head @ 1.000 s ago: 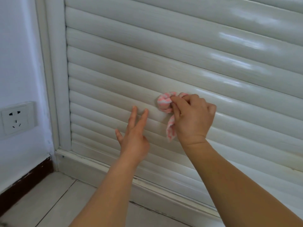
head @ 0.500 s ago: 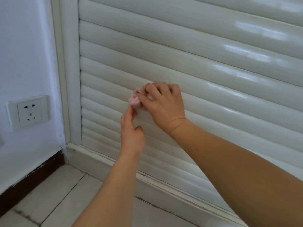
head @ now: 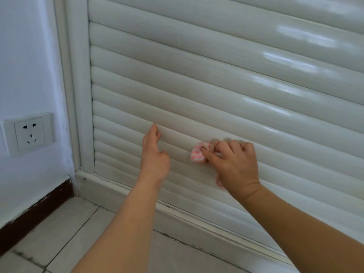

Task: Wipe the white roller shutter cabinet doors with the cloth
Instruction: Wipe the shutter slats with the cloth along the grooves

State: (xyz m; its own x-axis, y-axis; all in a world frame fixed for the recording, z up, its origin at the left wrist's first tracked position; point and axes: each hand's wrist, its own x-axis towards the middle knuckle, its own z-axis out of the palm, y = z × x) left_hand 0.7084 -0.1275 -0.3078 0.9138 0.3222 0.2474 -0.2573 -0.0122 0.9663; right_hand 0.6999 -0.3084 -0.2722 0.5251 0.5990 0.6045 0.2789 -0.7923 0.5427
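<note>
My right hand (head: 234, 164) has its fingers curled tight around a small cloth (head: 197, 154), and it presses the cloth flat against the white roller shutter door (head: 197, 79). The cloth is pink with white stripes, all bunched up, and only a small lump of it pokes out to the left of my fingers. A tiny pink bit also peeks out under my wrist. My left hand (head: 154, 154) holds nothing. Its fingers are straight and close together, pointing up, and the tips touch a slat just left of the cloth. The thumb is tucked in a little. The two hands are near each other but not touching. The door is made of many long round slats lying sideways, one above the other. The slats look shiny, with bright spots of light on the upper right. The cloth sits low on the door, a few slats above the bottom rail (head: 177, 209). A white frame (head: 80, 85) stands along the door's left edge. On the wall (head: 25, 56) to the left I see a white socket (head: 29, 133). Below is a pale tiled floor (head: 49, 239) with a dark strip (head: 35, 211) along the wall.
</note>
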